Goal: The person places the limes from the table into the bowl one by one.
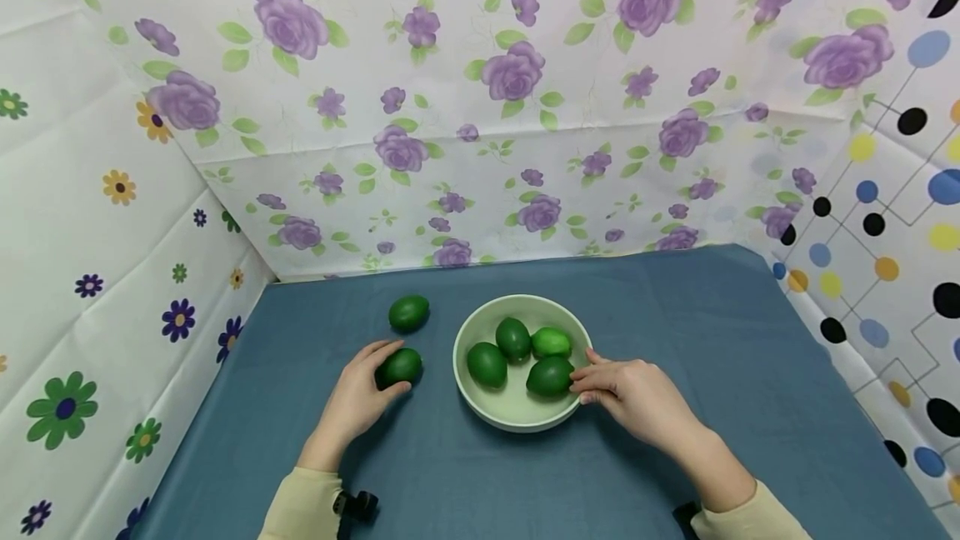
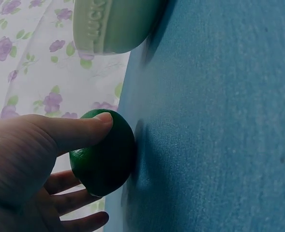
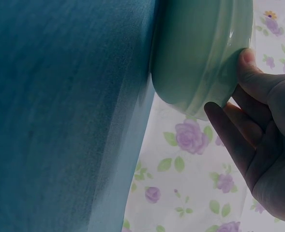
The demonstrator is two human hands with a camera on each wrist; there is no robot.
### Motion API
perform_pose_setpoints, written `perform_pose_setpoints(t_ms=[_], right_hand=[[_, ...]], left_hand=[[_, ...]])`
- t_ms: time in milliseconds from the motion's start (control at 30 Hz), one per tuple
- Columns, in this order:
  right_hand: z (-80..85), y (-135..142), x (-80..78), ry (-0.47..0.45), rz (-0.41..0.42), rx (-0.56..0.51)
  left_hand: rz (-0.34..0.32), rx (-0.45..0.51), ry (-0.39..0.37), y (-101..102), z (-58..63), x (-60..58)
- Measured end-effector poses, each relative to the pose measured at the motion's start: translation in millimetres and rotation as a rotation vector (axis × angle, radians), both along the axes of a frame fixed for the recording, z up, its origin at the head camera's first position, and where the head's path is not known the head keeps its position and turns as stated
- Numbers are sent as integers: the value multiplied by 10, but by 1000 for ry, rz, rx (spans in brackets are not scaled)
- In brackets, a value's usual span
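Observation:
In the head view my left hand (image 1: 358, 390) curls round a dark green lime (image 1: 405, 365) on the cloth. The left wrist view shows the thumb across this lime (image 2: 103, 159), the fingers behind it. Another lime (image 1: 408, 313) lies just beyond. A pale green bowl (image 1: 517, 417) with raised lettering on its outside holds several limes, one of them brighter (image 1: 551, 342). My right hand (image 1: 641, 398) is at the bowl's right rim, fingertips reaching over it beside the nearest right lime (image 1: 549, 377). In the right wrist view its thumb and loosely bent fingers (image 3: 229, 137) meet the bowl's edge.
A blue cloth (image 1: 465, 490) covers the table. Behind it hangs a white sheet with purple roses (image 1: 517, 73). Patterned sheets close off the left side (image 1: 112, 240) and the right side (image 1: 855, 307).

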State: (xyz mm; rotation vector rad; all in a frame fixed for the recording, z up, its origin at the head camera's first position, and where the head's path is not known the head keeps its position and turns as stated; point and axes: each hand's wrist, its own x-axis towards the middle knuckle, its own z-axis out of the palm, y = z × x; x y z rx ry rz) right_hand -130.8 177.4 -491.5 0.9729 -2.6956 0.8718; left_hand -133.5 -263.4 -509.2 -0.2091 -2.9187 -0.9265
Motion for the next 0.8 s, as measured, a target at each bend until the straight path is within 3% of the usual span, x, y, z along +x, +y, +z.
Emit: perform_pose_setpoints(t_ms=[800], right_hand=[[-7,4,-4,16,8,-13]], left_hand=[[11,5,-4,49,-9,-7]])
